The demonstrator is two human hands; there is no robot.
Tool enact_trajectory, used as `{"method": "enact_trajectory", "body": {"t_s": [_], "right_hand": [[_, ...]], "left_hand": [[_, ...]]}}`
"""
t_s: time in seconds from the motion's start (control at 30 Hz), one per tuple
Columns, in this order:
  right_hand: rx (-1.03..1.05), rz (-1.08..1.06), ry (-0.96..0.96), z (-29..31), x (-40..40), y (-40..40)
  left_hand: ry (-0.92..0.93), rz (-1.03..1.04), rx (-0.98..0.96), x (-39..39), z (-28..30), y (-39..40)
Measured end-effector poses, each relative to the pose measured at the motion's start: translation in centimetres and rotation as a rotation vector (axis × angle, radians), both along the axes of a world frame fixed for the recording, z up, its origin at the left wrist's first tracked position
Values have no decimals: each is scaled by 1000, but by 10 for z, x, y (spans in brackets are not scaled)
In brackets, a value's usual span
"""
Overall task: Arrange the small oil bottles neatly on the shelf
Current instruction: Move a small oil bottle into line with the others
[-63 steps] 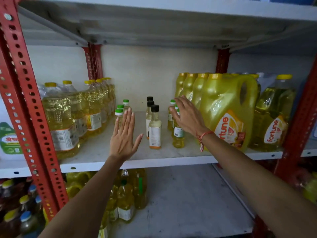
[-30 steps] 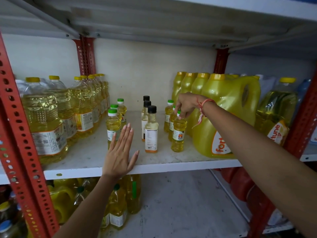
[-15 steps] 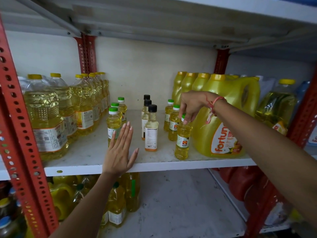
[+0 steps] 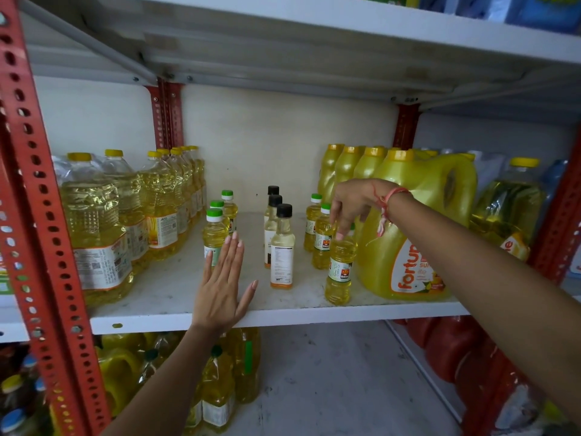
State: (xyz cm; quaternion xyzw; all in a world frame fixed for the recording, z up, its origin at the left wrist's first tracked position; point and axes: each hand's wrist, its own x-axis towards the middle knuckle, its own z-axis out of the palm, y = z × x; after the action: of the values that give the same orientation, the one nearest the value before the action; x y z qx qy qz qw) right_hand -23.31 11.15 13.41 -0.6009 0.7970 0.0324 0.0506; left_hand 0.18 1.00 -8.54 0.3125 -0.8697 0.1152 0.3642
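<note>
Three front-to-back rows of small oil bottles stand on the white shelf (image 4: 163, 291). The left row (image 4: 214, 234) has green caps, the middle row (image 4: 282, 250) black caps, the right row (image 4: 322, 240) green caps. My right hand (image 4: 355, 206) reaches down from the right and pinches the top of the right row's front bottle (image 4: 339, 272), which stands near the shelf's front edge; its cap is hidden under my fingers. My left hand (image 4: 223, 287) lies flat and open at the shelf's front, covering the lower part of the left row's front bottle.
Large clear oil bottles (image 4: 94, 231) fill the shelf's left side and big yellow Fortune jugs (image 4: 415, 228) the right. Red perforated uprights (image 4: 41, 215) frame the bay. The shelf above hangs low. More oil bottles (image 4: 220, 388) stand on the lower shelf.
My right hand took the front bottle of the right row by its cap and drew it forward toward the shelf edge. My left hand stayed flat in place.
</note>
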Motion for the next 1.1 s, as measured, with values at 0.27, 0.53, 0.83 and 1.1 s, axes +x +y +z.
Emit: {"method": "enact_trajectory", "body": {"t_s": [0.27,0.53,0.83,1.1], "right_hand": [[-307,52,-68,-3,58,-46],[-265,-13,54,-11,79,-73],[-92,54,-59,3,88,-75],[-121,94,-56,5,93,-61]], "left_hand": [[-4,43,-33,55,3,-27],[-11,-17,-58,63,-2,-33],[1,-44,-97,64,-4,-33],[11,-39,-92,65,-4,-31]]}}
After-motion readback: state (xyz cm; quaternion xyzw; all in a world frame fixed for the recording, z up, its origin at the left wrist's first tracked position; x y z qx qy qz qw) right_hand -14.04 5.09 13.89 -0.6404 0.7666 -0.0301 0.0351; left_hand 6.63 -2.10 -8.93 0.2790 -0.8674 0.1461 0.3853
